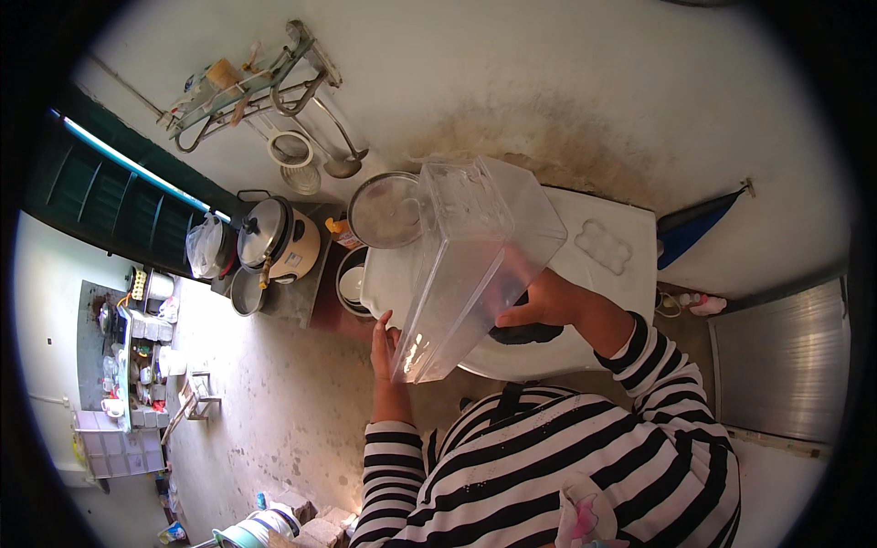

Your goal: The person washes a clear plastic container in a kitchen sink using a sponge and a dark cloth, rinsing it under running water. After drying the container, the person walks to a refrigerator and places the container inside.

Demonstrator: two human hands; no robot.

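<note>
A clear plastic bin [466,274] is held tilted above a white sink unit [616,219]. My left hand [385,346] supports its lower left corner, with some fingers hidden behind the plastic. My right hand [541,298] grips its right side, the fingers showing through the clear wall. Under the bin and my right hand, part of the dark basin opening [531,333] shows. A round metal lid [387,209] lies at the left end of the sink unit, partly behind the bin.
Left of the sink stand a rice cooker [298,240], a metal pan [247,291] and a bowl [351,282]. Ladles [342,166] and strainers [291,149] hang from a wall rack [253,89]. A wooden stool [195,401] stands on the floor further left.
</note>
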